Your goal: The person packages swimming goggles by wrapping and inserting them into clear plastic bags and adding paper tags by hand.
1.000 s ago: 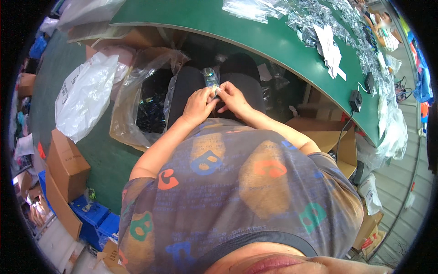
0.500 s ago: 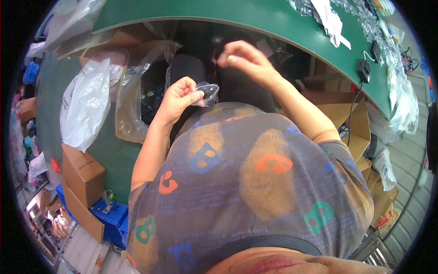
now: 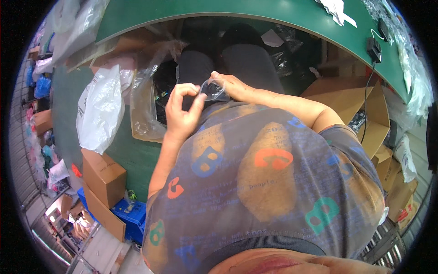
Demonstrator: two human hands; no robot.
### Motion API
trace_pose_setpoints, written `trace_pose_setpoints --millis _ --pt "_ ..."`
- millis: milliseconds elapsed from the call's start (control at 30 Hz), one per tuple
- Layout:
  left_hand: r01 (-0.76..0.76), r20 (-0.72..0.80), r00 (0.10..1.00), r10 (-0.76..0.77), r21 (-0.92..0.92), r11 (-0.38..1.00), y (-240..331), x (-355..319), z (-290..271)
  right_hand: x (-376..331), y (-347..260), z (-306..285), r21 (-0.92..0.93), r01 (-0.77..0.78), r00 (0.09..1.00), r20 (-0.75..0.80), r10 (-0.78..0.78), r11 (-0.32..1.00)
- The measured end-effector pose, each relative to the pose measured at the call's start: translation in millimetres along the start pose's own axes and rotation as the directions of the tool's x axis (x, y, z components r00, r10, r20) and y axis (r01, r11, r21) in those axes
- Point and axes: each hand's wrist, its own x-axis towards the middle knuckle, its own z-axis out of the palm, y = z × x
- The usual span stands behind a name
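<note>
A small clear plastic bag is stretched between my hands, above my lap and close to my shirt front. My left hand pinches its left side, thumb and forefinger bent into a loop. At its other side, my right hand has its fingers closed on the plastic, palm side partly hidden. The bag looks rounded and see-through. Whether anything lies inside it I cannot make out.
The green table curves across the top, with a black adapter and cable at right. To the left are a plastic-lined box, a white bag, a brown carton and a blue crate. An open carton stands right.
My right hand has come down and inward to take hold of the bag's right side. My left hand's fingers have opened into a wider pinch. The view has shifted slightly.
</note>
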Motion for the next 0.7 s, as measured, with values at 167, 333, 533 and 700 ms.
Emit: trace_pose_setpoints --millis 167,333,533,700 --pt "-0.236 0.131 0.971 0.201 0.364 0.901 8.9 6.1 26.6 1.3 18.5 1.7 -0.164 0.155 0.987 -0.011 -0.159 0.974" --pt "-0.034 0.044 0.998 0.041 -0.157 0.987 20.8 6.9 28.5 -0.7 20.7 6.8 -0.039 0.093 0.987 -0.131 -0.098 0.995" --pt "0.031 0.028 0.999 -0.033 0.038 0.999 19.0 9.7 24.1 -20.8 11.6 7.6 -0.044 0.013 0.989 -0.145 -0.02 0.999" --pt "0.102 -0.021 0.995 -0.102 0.017 0.995 0.3 5.9 29.0 -28.8 9.9 10.0 -0.04 0.041 0.994 -0.101 -0.045 0.998"
